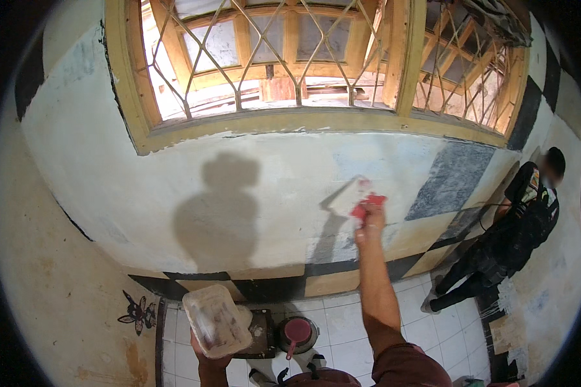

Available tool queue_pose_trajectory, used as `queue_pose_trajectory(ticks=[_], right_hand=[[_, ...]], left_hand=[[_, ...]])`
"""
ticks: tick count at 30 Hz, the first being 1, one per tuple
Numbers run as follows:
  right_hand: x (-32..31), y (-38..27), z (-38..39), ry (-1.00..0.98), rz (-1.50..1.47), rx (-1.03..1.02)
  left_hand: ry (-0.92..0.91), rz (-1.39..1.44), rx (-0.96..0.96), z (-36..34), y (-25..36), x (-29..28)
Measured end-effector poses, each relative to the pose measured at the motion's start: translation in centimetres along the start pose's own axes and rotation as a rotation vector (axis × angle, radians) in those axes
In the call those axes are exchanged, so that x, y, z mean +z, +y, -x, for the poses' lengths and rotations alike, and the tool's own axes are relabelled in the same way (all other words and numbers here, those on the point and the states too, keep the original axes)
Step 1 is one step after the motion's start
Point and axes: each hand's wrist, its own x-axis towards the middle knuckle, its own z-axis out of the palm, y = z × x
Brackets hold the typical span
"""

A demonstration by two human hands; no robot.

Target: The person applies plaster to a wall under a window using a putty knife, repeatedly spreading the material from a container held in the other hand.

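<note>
My right arm reaches up and forward to the whitish wall (284,213). In my right hand (370,226) is a red putty scraper (368,206), its edge at or very near the wall; white smears mark the fingers, and motion blurs the tool a little. Low on the left, my left hand (206,351) holds a clear rectangular plastic tub (217,322) from below, tilted so its inside shows. White paste residue coats the tub's inner surface. Most of the left fingers are hidden behind it.
Above is a yellow wooden window frame (271,121) with a metal grille. A person in dark clothes (519,222) stands at the right wall. On the tiled floor (342,322) are a dark stool-like box (263,330) and a pink dipper (297,329) on a dark round container.
</note>
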Motion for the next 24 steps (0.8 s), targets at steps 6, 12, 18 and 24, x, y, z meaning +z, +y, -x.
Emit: queue_pose_trajectory(ticks=[6,12,18,24], right_hand=[[-7.8,-7.0,-7.2,0.244,0.277,-0.495],[-0.4,1.9,-5.2,0.050,1.262,-0.872],[8.1,14.4,7.0,-0.461,1.161,-0.779],[6.8,12.1,10.2,0.021,0.524,0.010]], left_hand=[[-0.056,-0.184,0.032,-0.2,-2.9,-2.2],[0.057,0.477,-0.269,0.0,-2.8,-2.5],[-0.053,0.326,-0.172,0.5,-0.6,0.0],[0.057,0.354,-0.210,0.1,0.1,0.9]])
